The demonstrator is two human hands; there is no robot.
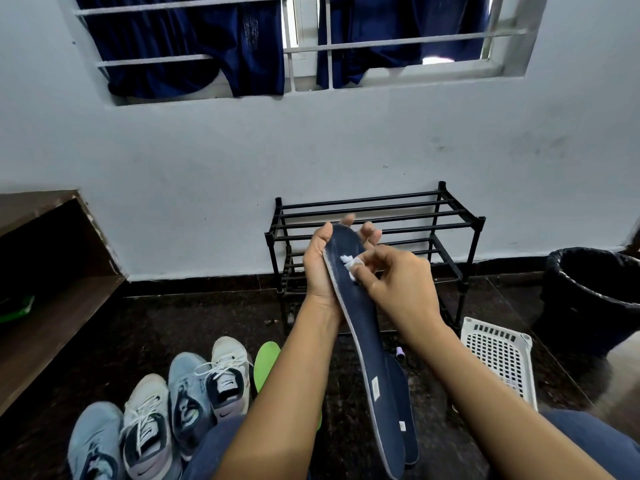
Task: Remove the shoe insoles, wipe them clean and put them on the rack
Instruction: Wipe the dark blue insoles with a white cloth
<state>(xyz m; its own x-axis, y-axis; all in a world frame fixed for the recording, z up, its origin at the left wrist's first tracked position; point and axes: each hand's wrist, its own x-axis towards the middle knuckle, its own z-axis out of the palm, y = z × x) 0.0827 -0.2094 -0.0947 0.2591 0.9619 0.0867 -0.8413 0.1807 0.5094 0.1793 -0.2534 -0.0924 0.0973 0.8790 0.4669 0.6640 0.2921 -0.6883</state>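
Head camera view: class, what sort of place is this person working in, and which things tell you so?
Probably a home entryway or utility corner. A black shoe rack stands against the white wall, sneakers line the dark floor, and curtains hang behind a barred window, while the hands wipe a navy insole.

The right hand (391, 282) covers most of the white wipe (349, 263), so its shape is unclear. A second navy insole (405, 403) lies mostly hidden behind the held navy insole (367, 327). The left forearm hides part of the green insole (266, 362). The frame's bottom edge crops the leftmost blue sneaker (93, 445), and its right edge crops the black bin (595, 292).
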